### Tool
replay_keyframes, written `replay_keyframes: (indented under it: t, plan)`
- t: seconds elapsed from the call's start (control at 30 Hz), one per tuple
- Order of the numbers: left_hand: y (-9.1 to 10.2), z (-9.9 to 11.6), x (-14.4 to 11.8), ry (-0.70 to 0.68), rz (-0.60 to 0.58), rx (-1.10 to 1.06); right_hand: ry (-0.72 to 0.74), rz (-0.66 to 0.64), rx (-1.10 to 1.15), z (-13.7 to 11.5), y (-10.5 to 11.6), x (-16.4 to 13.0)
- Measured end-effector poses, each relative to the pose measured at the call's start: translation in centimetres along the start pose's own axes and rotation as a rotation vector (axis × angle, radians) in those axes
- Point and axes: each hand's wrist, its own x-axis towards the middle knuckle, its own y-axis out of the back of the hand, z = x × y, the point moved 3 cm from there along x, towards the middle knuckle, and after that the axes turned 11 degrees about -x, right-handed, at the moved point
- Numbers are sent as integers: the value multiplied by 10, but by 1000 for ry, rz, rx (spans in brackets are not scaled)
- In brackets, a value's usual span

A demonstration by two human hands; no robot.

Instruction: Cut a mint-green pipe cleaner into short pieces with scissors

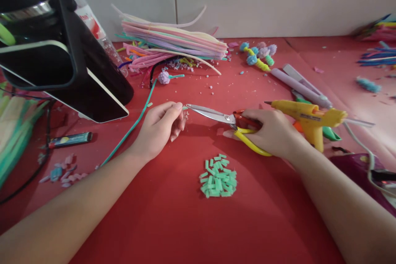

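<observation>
Between the thumb and fingers of my left hand (163,126) a small green pipe cleaner piece (185,108) is pinched, its end showing past the fingertips. My right hand (266,132) is closed round the red and yellow handles of a pair of scissors (213,114). The blades look nearly closed, and their tips point left, right by the green piece. Tiny light bits lie beside my left fingertips. Below and between my hands, a pile of short green pieces (218,176) rests on the red table (173,218).
Behind lies a bundle of pastel pipe cleaners (176,37). A black tumbler (108,62) and a phone (89,95) stand at left, near a lighter (71,139). On the right are a yellow glue gun (309,115), a lilac hair straightener (297,84) and fuzzy pompoms (258,54).
</observation>
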Motion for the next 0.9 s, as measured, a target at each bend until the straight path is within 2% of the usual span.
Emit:
replay_keyframes:
  t: [0.3,0.9]
  plan:
    - [2,0,1,-4,-9,11,-63,-56,16,2,-2,1]
    - [0,3,-1,8,-22,-15,-13,-25,-17,-2,3,1]
